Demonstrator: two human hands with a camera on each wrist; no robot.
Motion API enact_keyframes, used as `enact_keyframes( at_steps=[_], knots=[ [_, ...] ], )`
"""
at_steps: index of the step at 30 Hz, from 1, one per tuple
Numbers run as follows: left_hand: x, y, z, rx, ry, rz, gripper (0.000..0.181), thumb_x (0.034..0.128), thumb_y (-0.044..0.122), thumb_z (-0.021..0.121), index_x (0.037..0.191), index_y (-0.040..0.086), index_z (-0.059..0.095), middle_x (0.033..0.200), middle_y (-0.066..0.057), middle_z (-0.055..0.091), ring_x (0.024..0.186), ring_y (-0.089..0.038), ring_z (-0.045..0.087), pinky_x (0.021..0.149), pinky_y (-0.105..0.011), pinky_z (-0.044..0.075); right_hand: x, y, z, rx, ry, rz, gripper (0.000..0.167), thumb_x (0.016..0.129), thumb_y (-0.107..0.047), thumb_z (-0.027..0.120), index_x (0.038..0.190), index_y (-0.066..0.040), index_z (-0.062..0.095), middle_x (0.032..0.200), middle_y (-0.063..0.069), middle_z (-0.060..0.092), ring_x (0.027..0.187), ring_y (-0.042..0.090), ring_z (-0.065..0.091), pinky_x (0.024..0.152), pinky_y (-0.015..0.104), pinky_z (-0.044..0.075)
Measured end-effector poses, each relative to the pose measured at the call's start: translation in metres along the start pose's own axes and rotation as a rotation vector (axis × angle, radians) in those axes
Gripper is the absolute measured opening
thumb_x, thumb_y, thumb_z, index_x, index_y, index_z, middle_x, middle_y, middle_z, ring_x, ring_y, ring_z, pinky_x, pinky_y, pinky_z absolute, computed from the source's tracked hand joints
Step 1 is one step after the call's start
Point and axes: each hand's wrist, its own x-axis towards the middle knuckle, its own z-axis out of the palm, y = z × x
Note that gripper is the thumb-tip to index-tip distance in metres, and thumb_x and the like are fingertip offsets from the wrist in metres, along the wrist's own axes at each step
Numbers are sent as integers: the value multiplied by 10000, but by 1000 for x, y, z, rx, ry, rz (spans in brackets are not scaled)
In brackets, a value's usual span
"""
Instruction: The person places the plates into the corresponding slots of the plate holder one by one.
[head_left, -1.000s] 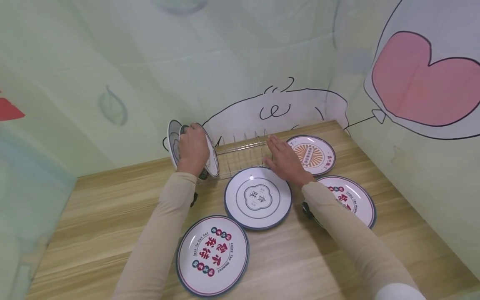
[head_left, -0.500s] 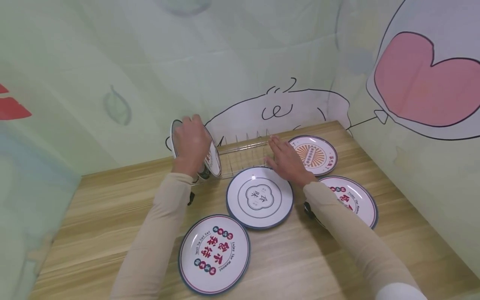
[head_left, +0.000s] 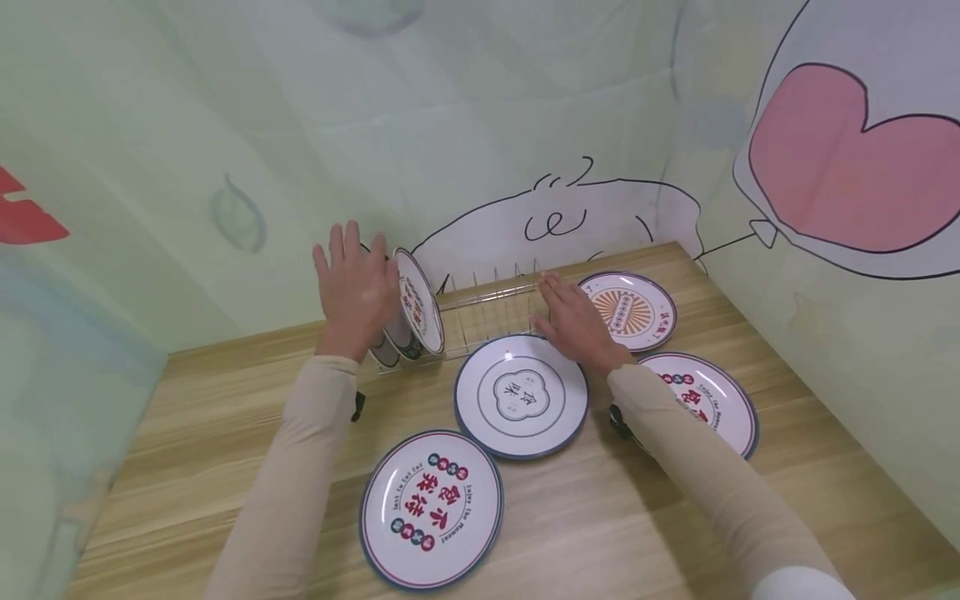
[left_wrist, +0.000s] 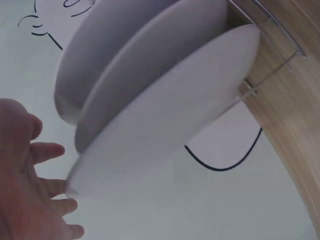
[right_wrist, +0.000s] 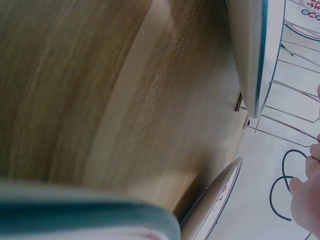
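Note:
My left hand (head_left: 354, 287) is raised at the rack's left end, its fingers straight and spread. In the left wrist view, its fingers (left_wrist: 55, 187) lie beside the rim of the nearest white plate (left_wrist: 165, 115); contact there is hard to tell. Three plates lean upright in the wire dish rack (head_left: 480, 321), the rightmost plate (head_left: 420, 302) showing red print. My right hand (head_left: 576, 321) holds the rack's right end, thumb in front and fingers behind. Part of that hold is out of the right wrist view, where fingertips (right_wrist: 315, 150) meet the wires.
A plate with a flower outline (head_left: 521, 398) lies before the rack. Nearer is a red-lettered plate (head_left: 431, 510). To the right lie a sunburst plate (head_left: 628, 312) and another lettered plate (head_left: 712, 400), partly under the right sleeve. A printed cloth wall (head_left: 465, 125) stands behind the wooden table (head_left: 247, 408).
My left hand has let go of the plates' upper rims and moved left, its fingers straightening. The plates stay leaning in the rack. My right hand has kept its place.

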Motion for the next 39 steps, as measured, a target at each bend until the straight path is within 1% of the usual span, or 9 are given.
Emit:
enact_keyframes(
  at_steps=[2,4,8,11,22,27,30,34,39],
  knots=[
    [-2,-4,2,-2,-50,6,519,1066,338,288,1497,72,402,1638,-269,157,1539,-447,59,1204,-670,6,0,0,0,0,-1,0,661,1025,-353,525,1548,-18,298,1660,140,217,1552,293,187,1264,437,126],
    [-3,-8,4,9,-77,21,531,1069,365,268,1517,105,381,1648,-263,129,1542,-446,36,1200,-672,-35,0,1,0,-4,3,0,658,1027,-358,520,1546,-15,304,1659,145,223,1549,298,198,1263,439,132],
    [-4,-13,8,42,-112,72,529,1072,389,254,1526,148,381,1632,-271,175,1532,-459,73,1187,-689,-50,-1,1,0,-6,13,-4,657,1025,-353,523,1542,-8,310,1652,159,238,1540,314,223,1260,445,143],
    [-5,-16,9,52,-113,100,526,1070,391,263,1524,161,396,1610,-275,221,1521,-466,103,1180,-704,-40,-1,1,0,-4,15,-5,659,1024,-349,526,1541,-4,308,1653,162,232,1539,321,220,1259,453,146],
    [-7,-19,12,56,-56,131,491,1063,364,315,1493,172,452,1573,-282,301,1493,-487,173,1127,-781,-5,-2,1,-1,14,6,-3,657,1028,-351,515,1546,-10,297,1652,168,234,1549,308,190,1262,450,134],
    [-7,-20,13,61,-40,134,488,1062,363,310,1476,161,472,1555,-285,323,1485,-483,189,1127,-783,24,-2,1,-2,23,9,-8,651,1028,-342,516,1543,-6,301,1647,178,239,1543,320,204,1262,451,131],
    [-7,-21,14,61,-37,127,498,1063,349,296,1466,109,463,1547,-289,328,1486,-473,195,1153,-751,42,-2,1,-1,10,11,-15,654,1028,-348,513,1539,3,305,1646,185,236,1541,330,206,1257,469,151],
    [-8,-23,17,65,-2,128,491,1055,291,327,1438,10,453,1525,-301,359,1477,-468,231,1185,-700,87,-2,0,0,0,13,-19,653,1029,-364,509,1535,1,316,1647,178,237,1541,323,210,1252,476,179],
    [-8,-25,21,81,53,138,467,1042,248,395,1416,-23,468,1491,-298,413,1455,-469,279,1190,-681,136,-2,0,1,1,8,-13,656,1029,-368,509,1538,-4,313,1652,167,226,1545,314,202,1257,459,162]
  ],
)
